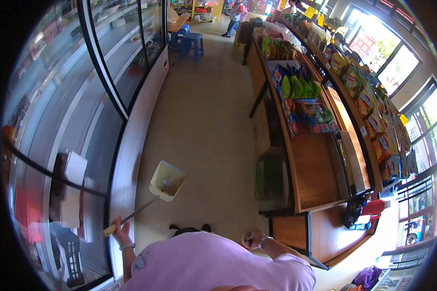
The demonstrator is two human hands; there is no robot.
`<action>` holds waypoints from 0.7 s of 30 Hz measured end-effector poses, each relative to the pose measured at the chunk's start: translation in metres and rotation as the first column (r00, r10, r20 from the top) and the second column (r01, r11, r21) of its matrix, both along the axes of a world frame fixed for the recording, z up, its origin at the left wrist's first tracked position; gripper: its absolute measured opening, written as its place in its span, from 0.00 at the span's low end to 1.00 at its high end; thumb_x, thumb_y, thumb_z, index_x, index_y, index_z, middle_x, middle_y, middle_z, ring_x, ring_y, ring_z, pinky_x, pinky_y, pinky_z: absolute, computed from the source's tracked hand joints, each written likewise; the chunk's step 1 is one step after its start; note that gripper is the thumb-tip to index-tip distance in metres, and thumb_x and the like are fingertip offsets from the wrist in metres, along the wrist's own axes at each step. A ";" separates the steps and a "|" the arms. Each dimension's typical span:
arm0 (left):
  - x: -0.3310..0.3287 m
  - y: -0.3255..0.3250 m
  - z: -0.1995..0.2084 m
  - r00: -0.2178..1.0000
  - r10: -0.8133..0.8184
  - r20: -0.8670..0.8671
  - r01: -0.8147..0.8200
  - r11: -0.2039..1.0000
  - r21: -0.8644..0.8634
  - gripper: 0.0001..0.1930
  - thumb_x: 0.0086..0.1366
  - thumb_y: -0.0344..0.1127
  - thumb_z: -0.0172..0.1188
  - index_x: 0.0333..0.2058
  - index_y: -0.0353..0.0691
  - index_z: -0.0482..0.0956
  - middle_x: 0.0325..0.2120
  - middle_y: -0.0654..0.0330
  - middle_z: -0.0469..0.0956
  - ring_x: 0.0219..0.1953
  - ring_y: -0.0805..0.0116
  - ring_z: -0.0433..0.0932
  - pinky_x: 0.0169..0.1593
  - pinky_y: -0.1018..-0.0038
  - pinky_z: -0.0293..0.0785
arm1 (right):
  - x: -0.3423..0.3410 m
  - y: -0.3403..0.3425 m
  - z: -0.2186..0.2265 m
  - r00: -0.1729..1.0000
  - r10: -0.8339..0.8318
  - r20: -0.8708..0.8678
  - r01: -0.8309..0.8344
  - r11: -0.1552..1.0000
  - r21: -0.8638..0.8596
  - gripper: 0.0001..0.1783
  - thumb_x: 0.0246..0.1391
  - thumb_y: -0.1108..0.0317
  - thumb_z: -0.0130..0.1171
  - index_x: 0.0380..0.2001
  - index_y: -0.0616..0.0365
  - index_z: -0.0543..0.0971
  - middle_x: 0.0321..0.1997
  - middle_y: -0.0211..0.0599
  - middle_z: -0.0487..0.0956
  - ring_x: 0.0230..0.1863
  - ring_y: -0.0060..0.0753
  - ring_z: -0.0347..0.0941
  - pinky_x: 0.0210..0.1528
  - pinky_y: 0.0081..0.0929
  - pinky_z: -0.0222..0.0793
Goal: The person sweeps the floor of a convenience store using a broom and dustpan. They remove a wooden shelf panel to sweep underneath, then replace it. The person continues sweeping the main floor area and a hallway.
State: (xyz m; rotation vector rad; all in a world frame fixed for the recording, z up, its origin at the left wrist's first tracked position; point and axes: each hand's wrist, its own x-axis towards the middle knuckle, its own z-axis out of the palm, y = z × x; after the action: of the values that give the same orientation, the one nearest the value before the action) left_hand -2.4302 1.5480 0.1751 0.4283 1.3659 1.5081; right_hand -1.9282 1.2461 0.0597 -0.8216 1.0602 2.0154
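1. Head view: the left hand (121, 234) grasps the handle (143, 208) of the dustpan (161, 193), ahead and rightward of it; keeping it level should spill least.
2. Same view: the right hand (252, 241) is curled (around what, I cannot tell).

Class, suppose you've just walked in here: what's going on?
A person in a lilac shirt stands between a glass-fronted cabinet and wooden shelves bearing packets. The left hand grips the handle of a cream dustpan, its pan ahead of the feet, open side up. The right hand appears curled around something too small to identify.
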 end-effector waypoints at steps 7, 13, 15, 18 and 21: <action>0.053 0.186 -0.042 0.982 -0.187 0.020 0.187 0.982 -0.014 0.14 0.58 0.37 0.66 0.41 0.47 0.73 0.39 0.62 0.75 0.37 0.69 0.76 0.36 0.74 0.78 | 0.021 0.103 0.009 0.987 0.029 0.157 0.001 0.982 -0.188 0.12 0.53 0.70 0.47 0.16 0.55 0.69 0.19 0.30 0.72 0.20 0.27 0.71 0.17 0.21 0.61; 0.131 0.373 -0.050 0.851 -0.511 -0.118 0.517 0.855 0.029 0.13 0.62 0.38 0.61 0.42 0.43 0.71 0.42 0.60 0.74 0.43 0.68 0.73 0.46 0.72 0.76 | 0.017 0.183 -0.034 0.980 -0.096 0.176 0.135 0.965 -0.226 0.11 0.51 0.72 0.47 0.16 0.54 0.68 0.16 0.28 0.68 0.16 0.25 0.63 0.17 0.21 0.59; 0.163 0.442 -0.042 0.824 -0.566 0.036 0.567 0.822 -0.053 0.15 0.63 0.39 0.61 0.44 0.41 0.70 0.45 0.58 0.73 0.44 0.66 0.73 0.48 0.69 0.76 | 0.008 0.196 -0.042 0.298 0.348 0.889 -0.493 0.854 -0.169 0.08 0.49 0.64 0.57 0.20 0.54 0.77 0.18 0.26 0.73 0.18 0.24 0.66 0.20 0.25 0.62; 0.222 0.527 -0.039 0.692 -0.722 -0.010 0.718 0.690 -0.094 0.17 0.64 0.40 0.60 0.46 0.41 0.68 0.49 0.57 0.71 0.45 0.64 0.73 0.51 0.66 0.75 | 0.013 0.244 -0.043 0.199 0.429 0.881 -0.772 0.622 -0.128 0.14 0.49 0.60 0.57 0.15 0.55 0.74 0.12 0.33 0.69 0.13 0.31 0.66 0.16 0.33 0.61; 0.297 0.596 -0.043 0.561 -0.827 -0.022 0.822 0.561 -0.100 0.16 0.64 0.41 0.59 0.46 0.42 0.68 0.51 0.57 0.70 0.48 0.63 0.73 0.53 0.65 0.74 | 0.028 0.307 -0.020 0.690 0.286 0.664 -0.190 0.958 -0.215 0.16 0.49 0.60 0.56 0.13 0.56 0.71 0.10 0.37 0.67 0.07 0.29 0.60 0.08 0.32 0.53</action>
State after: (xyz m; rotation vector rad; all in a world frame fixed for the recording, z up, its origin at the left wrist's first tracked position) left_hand -2.1329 2.1438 0.1320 0.9305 1.0100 0.6334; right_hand -1.9002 1.5531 0.0396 -1.6978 0.6569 1.5921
